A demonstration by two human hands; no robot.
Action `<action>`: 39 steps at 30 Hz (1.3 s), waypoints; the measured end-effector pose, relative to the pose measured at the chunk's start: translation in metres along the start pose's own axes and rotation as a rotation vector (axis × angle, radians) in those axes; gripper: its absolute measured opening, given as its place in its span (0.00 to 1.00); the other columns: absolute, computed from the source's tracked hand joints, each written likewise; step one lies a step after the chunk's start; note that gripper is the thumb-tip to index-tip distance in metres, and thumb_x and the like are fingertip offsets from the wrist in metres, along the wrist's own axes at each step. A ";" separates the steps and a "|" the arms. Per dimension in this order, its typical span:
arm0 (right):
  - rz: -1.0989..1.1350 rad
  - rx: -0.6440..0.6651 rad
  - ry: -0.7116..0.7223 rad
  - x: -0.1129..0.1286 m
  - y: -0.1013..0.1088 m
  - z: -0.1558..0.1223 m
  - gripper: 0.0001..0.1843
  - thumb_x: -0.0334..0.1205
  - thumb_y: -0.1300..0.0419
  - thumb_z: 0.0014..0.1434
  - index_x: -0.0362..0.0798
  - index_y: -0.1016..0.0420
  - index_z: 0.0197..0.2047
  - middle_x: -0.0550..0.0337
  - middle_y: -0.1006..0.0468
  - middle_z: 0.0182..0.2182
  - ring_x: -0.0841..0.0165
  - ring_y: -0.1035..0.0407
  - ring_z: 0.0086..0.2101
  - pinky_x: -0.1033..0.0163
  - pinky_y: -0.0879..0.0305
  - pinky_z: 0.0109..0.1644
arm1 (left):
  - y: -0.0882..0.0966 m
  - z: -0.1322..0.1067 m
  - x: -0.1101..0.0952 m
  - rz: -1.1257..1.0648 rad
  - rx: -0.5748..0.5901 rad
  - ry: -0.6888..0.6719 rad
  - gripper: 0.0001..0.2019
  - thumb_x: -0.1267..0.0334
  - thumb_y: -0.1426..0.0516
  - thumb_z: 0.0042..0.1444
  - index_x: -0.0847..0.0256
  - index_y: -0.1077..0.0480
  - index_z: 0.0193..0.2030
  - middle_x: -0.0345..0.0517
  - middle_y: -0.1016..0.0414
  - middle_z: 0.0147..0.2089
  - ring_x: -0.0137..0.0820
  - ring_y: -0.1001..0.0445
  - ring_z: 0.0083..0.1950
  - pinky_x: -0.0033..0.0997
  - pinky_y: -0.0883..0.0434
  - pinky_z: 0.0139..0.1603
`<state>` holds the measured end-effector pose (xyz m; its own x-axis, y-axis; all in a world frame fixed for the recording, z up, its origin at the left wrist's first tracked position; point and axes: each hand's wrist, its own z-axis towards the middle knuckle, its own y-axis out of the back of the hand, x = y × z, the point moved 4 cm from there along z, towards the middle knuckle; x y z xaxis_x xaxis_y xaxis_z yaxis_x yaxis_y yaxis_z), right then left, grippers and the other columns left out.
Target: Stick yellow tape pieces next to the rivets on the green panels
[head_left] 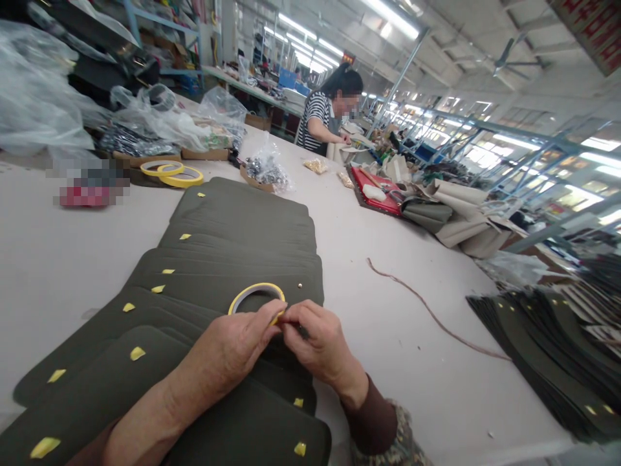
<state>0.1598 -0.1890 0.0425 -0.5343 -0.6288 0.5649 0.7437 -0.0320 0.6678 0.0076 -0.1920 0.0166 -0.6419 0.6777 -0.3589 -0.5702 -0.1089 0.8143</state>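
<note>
Overlapping olive panels (pixel 237 217), dotted with yellow tape bits (pixel 138 353), spread over the worktop (pixel 388 349) from the near left. Left hand (pixel 237 340) grips a yellow tape roll (pixel 256 287) above them; right hand (pixel 317 336) pinches at its edge, any strip between the fingertips hidden. Rightward lie a brown cord (pixel 427 309) and stacked dark pieces (pixel 538 349).

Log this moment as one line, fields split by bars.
left hand: holds tape roll | right hand: fingertips at roll's edge | below: green panels with yellow bits | across table: co-worker
</note>
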 end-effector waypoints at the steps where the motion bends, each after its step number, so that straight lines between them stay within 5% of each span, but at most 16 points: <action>1: -0.042 -0.017 0.015 -0.001 -0.001 -0.001 0.10 0.30 0.46 0.61 0.49 0.24 0.37 0.57 0.21 0.31 0.68 0.27 0.32 0.65 0.30 0.39 | 0.000 0.001 0.000 -0.004 0.003 0.010 0.14 0.64 0.54 0.69 0.60 0.40 0.59 0.46 0.18 0.42 0.31 0.19 0.38 0.26 0.25 0.35; 7: -0.160 -0.106 -0.005 0.004 -0.003 -0.006 0.09 0.30 0.46 0.59 0.48 0.25 0.32 0.57 0.22 0.26 0.68 0.28 0.28 0.64 0.32 0.34 | 0.005 0.005 0.000 -0.068 0.035 0.089 0.11 0.67 0.54 0.67 0.56 0.31 0.44 0.40 0.21 0.36 0.28 0.21 0.35 0.23 0.28 0.35; 14: 0.441 -0.114 -0.703 -0.022 -0.009 -0.011 0.06 0.39 0.40 0.53 0.46 0.26 0.27 0.65 0.27 0.17 0.73 0.35 0.17 0.69 0.38 0.21 | 0.009 0.007 -0.013 -0.112 -0.076 0.050 0.10 0.68 0.53 0.66 0.57 0.31 0.38 0.38 0.24 0.31 0.25 0.25 0.31 0.22 0.30 0.33; 17: 0.521 -0.201 -0.885 -0.047 0.001 -0.020 0.08 0.42 0.37 0.49 0.45 0.26 0.27 0.66 0.28 0.16 0.75 0.36 0.16 0.70 0.39 0.19 | 0.010 0.005 -0.019 -0.137 -0.118 0.003 0.09 0.68 0.52 0.67 0.58 0.32 0.39 0.38 0.24 0.32 0.25 0.26 0.32 0.22 0.30 0.34; 20: 0.591 -0.071 -0.983 -0.063 0.007 -0.032 0.13 0.45 0.34 0.47 0.43 0.24 0.28 0.64 0.27 0.17 0.76 0.36 0.15 0.71 0.39 0.19 | 0.004 0.005 -0.017 -0.017 -0.030 0.038 0.09 0.68 0.52 0.67 0.58 0.31 0.40 0.39 0.25 0.33 0.28 0.27 0.34 0.26 0.31 0.36; 26: 0.478 0.066 -0.893 -0.061 0.007 -0.042 0.12 0.44 0.35 0.51 0.43 0.19 0.31 0.63 0.26 0.18 0.75 0.36 0.18 0.70 0.39 0.21 | -0.009 0.010 -0.013 0.195 0.236 0.120 0.06 0.70 0.47 0.63 0.57 0.30 0.37 0.42 0.27 0.36 0.35 0.31 0.39 0.34 0.35 0.38; 34: 0.001 0.140 -0.573 -0.046 0.005 -0.027 0.07 0.33 0.40 0.56 0.48 0.20 0.30 0.61 0.20 0.25 0.69 0.29 0.26 0.66 0.36 0.31 | -0.013 0.008 -0.013 0.166 0.299 0.121 0.07 0.70 0.48 0.64 0.57 0.31 0.39 0.43 0.29 0.38 0.39 0.32 0.41 0.39 0.34 0.41; 39: 0.046 0.034 -0.651 -0.048 0.011 -0.041 0.06 0.39 0.38 0.59 0.48 0.26 0.40 0.67 0.27 0.20 0.71 0.33 0.20 0.67 0.38 0.26 | -0.014 0.008 -0.012 0.171 0.277 0.121 0.08 0.70 0.50 0.65 0.57 0.31 0.39 0.44 0.29 0.38 0.39 0.33 0.41 0.40 0.35 0.41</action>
<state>0.2095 -0.1910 0.0032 -0.6442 -0.0299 0.7642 0.7642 0.0152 0.6448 0.0276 -0.1925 0.0128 -0.7816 0.5740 -0.2442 -0.2990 -0.0012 0.9543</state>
